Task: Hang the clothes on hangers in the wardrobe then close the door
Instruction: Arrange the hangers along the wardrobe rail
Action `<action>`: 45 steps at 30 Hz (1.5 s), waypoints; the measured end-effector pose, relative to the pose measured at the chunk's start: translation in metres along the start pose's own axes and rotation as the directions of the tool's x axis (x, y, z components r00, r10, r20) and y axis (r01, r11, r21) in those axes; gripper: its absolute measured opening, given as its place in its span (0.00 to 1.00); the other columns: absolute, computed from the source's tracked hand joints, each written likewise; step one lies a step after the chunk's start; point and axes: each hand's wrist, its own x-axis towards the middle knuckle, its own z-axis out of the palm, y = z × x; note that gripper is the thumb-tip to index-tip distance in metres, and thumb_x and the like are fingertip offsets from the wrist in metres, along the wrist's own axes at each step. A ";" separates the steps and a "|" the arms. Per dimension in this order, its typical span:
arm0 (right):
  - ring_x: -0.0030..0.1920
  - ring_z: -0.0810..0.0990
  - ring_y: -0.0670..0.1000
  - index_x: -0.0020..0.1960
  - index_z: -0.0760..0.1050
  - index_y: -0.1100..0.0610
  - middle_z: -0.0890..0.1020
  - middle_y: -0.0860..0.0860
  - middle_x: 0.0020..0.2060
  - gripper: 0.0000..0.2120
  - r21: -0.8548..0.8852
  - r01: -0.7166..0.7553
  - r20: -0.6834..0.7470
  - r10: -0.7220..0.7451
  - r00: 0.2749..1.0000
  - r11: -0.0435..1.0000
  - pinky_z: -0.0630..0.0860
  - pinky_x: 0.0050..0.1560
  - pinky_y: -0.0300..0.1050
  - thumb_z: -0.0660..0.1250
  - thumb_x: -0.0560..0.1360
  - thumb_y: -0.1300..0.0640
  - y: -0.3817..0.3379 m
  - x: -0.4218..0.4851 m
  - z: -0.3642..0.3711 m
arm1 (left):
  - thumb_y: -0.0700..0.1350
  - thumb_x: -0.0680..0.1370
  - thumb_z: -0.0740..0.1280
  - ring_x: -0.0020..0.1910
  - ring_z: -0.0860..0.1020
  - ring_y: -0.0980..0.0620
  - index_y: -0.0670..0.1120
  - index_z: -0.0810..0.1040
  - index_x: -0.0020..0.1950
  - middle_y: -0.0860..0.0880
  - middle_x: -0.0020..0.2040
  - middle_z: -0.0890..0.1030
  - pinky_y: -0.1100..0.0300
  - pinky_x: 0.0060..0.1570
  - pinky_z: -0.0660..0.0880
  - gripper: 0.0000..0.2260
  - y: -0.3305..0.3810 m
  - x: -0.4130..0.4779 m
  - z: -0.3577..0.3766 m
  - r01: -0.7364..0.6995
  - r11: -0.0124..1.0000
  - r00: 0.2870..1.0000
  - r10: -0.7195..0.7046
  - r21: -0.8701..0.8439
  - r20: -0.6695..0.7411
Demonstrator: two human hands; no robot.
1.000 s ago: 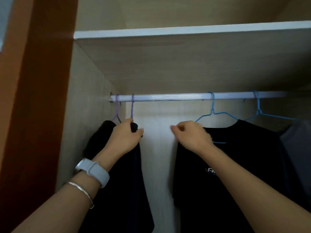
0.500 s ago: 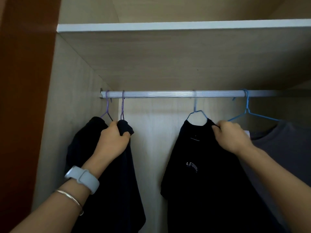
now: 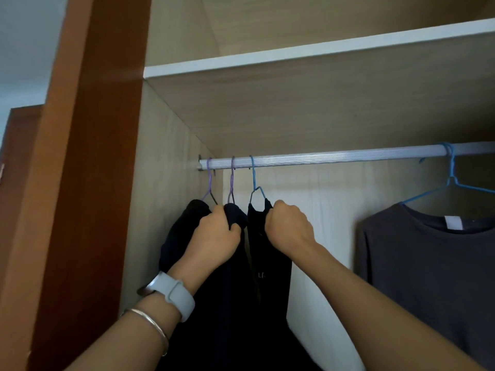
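Observation:
A white rail runs across the wardrobe under a shelf. At its left end hang two purple hangers carrying dark garments. My left hand grips the shoulder of the second dark garment. Right beside it a blue hanger holds a black T-shirt, and my right hand grips its collar and shoulder. Farther right a grey shirt hangs on another blue hanger.
The shelf sits just above the rail. The wardrobe's brown side panel stands at the left, with the pale inner wall behind the garments. A wide gap of rail lies between the black T-shirt and the grey shirt.
My right hand has slid the black T-shirt on its blue hanger leftward along the rail, up against the dark garments. My left hand keeps its grip. The view has shifted left.

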 end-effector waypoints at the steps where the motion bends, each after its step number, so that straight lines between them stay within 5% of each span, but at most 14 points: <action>1: 0.49 0.75 0.60 0.51 0.69 0.62 0.78 0.61 0.55 0.08 0.003 -0.003 0.000 0.003 1.000 1.000 0.65 0.43 0.44 0.52 0.78 0.62 -0.004 0.001 0.004 | 0.44 0.78 0.58 0.54 0.76 0.43 0.40 0.66 0.65 0.40 0.58 0.76 0.55 0.53 0.74 0.16 -0.001 0.000 0.000 -0.008 1.000 1.000 0.008 0.014 -0.005; 6: 0.56 0.76 0.60 0.57 0.68 0.65 0.77 0.61 0.57 0.11 0.007 -0.040 -0.016 0.040 0.999 0.999 0.65 0.42 0.45 0.53 0.77 0.64 -0.013 0.002 0.011 | 0.41 0.79 0.55 0.51 0.74 0.44 0.39 0.66 0.61 0.39 0.56 0.75 0.55 0.46 0.69 0.12 -0.006 0.003 0.005 -0.028 0.999 0.999 0.029 0.045 -0.020; 11: 0.56 0.76 0.60 0.58 0.67 0.65 0.77 0.60 0.57 0.11 -0.006 -0.068 -0.054 0.068 0.996 0.998 0.65 0.42 0.45 0.54 0.77 0.65 -0.007 0.000 0.009 | 0.39 0.78 0.53 0.59 0.71 0.38 0.38 0.59 0.68 0.37 0.62 0.71 0.46 0.58 0.71 0.17 -0.003 0.006 0.012 -0.020 0.997 0.999 0.017 0.081 0.043; 14: 0.55 0.77 0.60 0.58 0.67 0.64 0.77 0.60 0.56 0.11 0.027 -0.088 -0.043 0.089 0.995 0.996 0.66 0.42 0.45 0.53 0.76 0.64 -0.003 0.000 0.009 | 0.40 0.79 0.53 0.68 0.62 0.38 0.41 0.51 0.74 0.40 0.73 0.60 0.48 0.65 0.64 0.24 0.002 0.003 0.009 -0.045 0.980 0.994 0.026 0.193 0.102; 16: 0.52 0.77 0.60 0.56 0.67 0.63 0.77 0.60 0.56 0.10 0.073 -0.083 -0.012 0.084 0.996 0.994 0.66 0.43 0.45 0.53 0.77 0.63 -0.001 0.000 0.009 | 0.41 0.79 0.54 0.72 0.56 0.40 0.42 0.54 0.74 0.43 0.76 0.54 0.50 0.68 0.61 0.23 0.011 0.002 0.004 -0.090 0.954 0.995 0.073 0.285 0.070; 20: 0.45 0.73 0.57 0.43 0.68 0.58 0.79 0.58 0.51 0.17 0.165 -0.059 0.063 0.049 0.997 0.985 0.68 0.46 0.46 0.47 0.80 0.50 0.019 -0.003 0.002 | 0.43 0.79 0.55 0.66 0.69 0.42 0.40 0.71 0.63 0.41 0.66 0.72 0.52 0.61 0.67 0.15 0.040 0.005 0.007 -0.230 0.938 0.970 0.242 0.259 -0.016; 22: 0.49 0.77 0.60 0.46 0.74 0.58 0.81 0.58 0.50 0.24 0.183 -0.069 0.050 0.061 0.997 0.981 0.73 0.54 0.50 0.45 0.78 0.44 0.042 -0.006 -0.012 | 0.44 0.79 0.55 0.58 0.74 0.41 0.39 0.72 0.56 0.40 0.58 0.76 0.54 0.52 0.70 0.12 0.056 0.004 0.018 -0.234 0.947 0.972 0.231 0.220 0.041; 25: 0.54 0.78 0.60 0.48 0.76 0.56 0.83 0.57 0.49 0.19 0.053 -0.086 -0.055 0.088 0.995 0.995 0.75 0.56 0.51 0.51 0.77 0.46 0.091 -0.013 -0.045 | 0.44 0.78 0.57 0.60 0.73 0.39 0.38 0.69 0.58 0.38 0.61 0.72 0.52 0.56 0.70 0.13 0.068 0.002 0.042 -0.214 0.961 0.973 0.195 0.173 0.123; 29: 0.54 0.78 0.61 0.39 0.71 0.52 0.81 0.58 0.52 0.08 -0.222 -0.173 -0.131 0.146 0.981 0.960 0.73 0.49 0.49 0.57 0.74 0.53 0.156 -0.027 -0.101 | 0.36 0.76 0.58 0.67 0.66 0.35 0.35 0.60 0.68 0.34 0.70 0.61 0.52 0.62 0.66 0.21 0.072 0.000 0.068 -0.138 0.988 0.989 0.134 0.072 0.055; 33: 0.62 0.70 0.61 0.57 0.76 0.55 0.76 0.58 0.60 0.14 -0.509 -0.306 -0.304 0.165 0.938 0.805 0.68 0.60 0.51 0.60 0.74 0.53 0.213 -0.038 -0.159 | 0.32 0.76 0.55 0.61 0.71 0.33 0.36 0.61 0.71 0.31 0.64 0.71 0.50 0.58 0.70 0.22 0.065 0.001 0.077 -0.093 0.995 0.995 0.092 -0.039 -0.030; 37: 0.73 0.53 0.62 0.70 0.62 0.58 0.63 0.61 0.70 0.25 -0.609 -0.493 -0.386 0.310 0.869 0.622 0.49 0.73 0.59 0.59 0.75 0.51 0.264 -0.042 -0.205 | 0.34 0.78 0.55 0.55 0.74 0.33 0.35 0.61 0.70 0.30 0.53 0.76 0.52 0.49 0.70 0.20 0.066 -0.003 0.079 -0.072 0.996 0.996 0.069 -0.061 -0.055; 40: 0.75 0.47 0.62 0.74 0.51 0.58 0.57 0.61 0.74 0.31 -0.563 -0.559 -0.331 0.453 0.828 0.609 0.44 0.73 0.63 0.57 0.77 0.46 0.293 -0.041 -0.216 | 0.34 0.79 0.55 0.46 0.74 0.37 0.35 0.59 0.72 0.44 0.34 0.69 0.57 0.42 0.65 0.21 0.068 -0.005 0.081 -0.072 0.996 0.996 0.068 -0.052 -0.059; 45: 0.76 0.43 0.60 0.76 0.42 0.56 0.49 0.59 0.76 0.34 -0.516 -0.595 -0.234 0.566 0.790 0.616 0.44 0.73 0.65 0.53 0.78 0.44 0.330 -0.038 -0.221 | 0.35 0.79 0.54 0.43 0.76 0.35 0.36 0.56 0.73 0.31 0.48 0.76 0.48 0.43 0.72 0.22 0.068 -0.006 0.084 -0.044 0.999 0.996 0.042 -0.030 -0.079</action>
